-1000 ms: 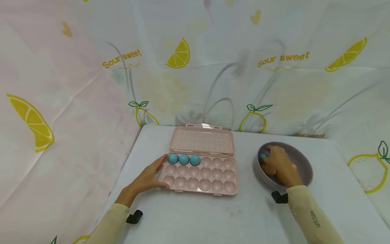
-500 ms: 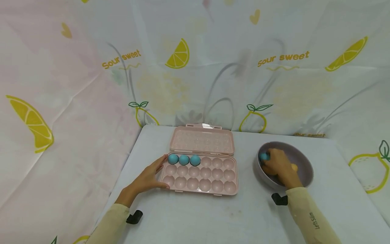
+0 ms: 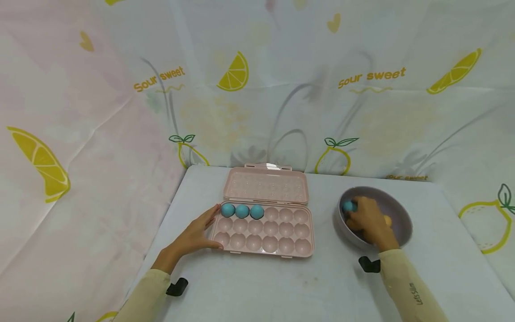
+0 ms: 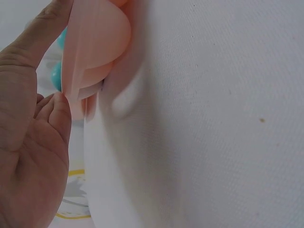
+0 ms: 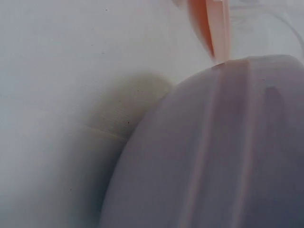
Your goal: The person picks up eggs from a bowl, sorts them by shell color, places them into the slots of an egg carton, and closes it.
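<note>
My left hand lies spread against the left end of a pink egg box, thumb at the near corner and fingertips at the far one. In the left wrist view, that hand's thumb lies straight along the box's rim. Three blue balls sit side by side in the far row, at its left end. Inside a grey-purple bowl, my right hand curls its fingers at a blue ball, which shows past the fingertips. The right wrist view has only the bowl's outer wall, and that hand is hidden.
The box's lid lies folded back toward the wall. Beside the right hand, an orange ball shows in the bowl. A white-covered table carries everything, and a lemon-print cloth hangs behind it.
Inside the bowl, my right hand has drawn its fingers in at the blue ball, shifting slightly right and down. The left hand keeps its place on the egg box.
</note>
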The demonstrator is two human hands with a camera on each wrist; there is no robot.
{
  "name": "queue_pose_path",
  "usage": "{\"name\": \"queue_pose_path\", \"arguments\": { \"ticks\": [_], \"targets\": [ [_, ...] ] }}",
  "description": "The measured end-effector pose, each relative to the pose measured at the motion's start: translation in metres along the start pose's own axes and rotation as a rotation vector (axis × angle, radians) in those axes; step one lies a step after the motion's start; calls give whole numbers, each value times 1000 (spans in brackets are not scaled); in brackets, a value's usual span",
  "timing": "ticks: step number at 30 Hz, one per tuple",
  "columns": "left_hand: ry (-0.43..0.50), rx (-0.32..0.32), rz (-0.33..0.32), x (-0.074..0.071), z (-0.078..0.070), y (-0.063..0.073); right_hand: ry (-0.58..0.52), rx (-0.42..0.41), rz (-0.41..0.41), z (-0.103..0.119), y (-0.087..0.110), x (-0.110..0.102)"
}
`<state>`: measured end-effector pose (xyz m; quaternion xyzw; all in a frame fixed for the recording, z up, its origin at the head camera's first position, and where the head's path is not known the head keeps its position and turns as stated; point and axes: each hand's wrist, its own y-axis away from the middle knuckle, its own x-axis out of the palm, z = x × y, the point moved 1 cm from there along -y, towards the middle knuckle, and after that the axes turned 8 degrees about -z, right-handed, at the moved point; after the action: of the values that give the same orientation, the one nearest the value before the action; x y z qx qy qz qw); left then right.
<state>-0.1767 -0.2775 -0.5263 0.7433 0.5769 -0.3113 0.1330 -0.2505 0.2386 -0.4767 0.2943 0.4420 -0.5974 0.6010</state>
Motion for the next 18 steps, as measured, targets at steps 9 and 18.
{"name": "queue_pose_path", "arguments": {
  "ticks": [9,18],
  "targets": [
    [23,26,-4,2,3,0,-62,18,-91,15,4,-24],
    [32,26,-1,0,1,0,-224,-15,-223,45,-3,-41]
  ]
}}
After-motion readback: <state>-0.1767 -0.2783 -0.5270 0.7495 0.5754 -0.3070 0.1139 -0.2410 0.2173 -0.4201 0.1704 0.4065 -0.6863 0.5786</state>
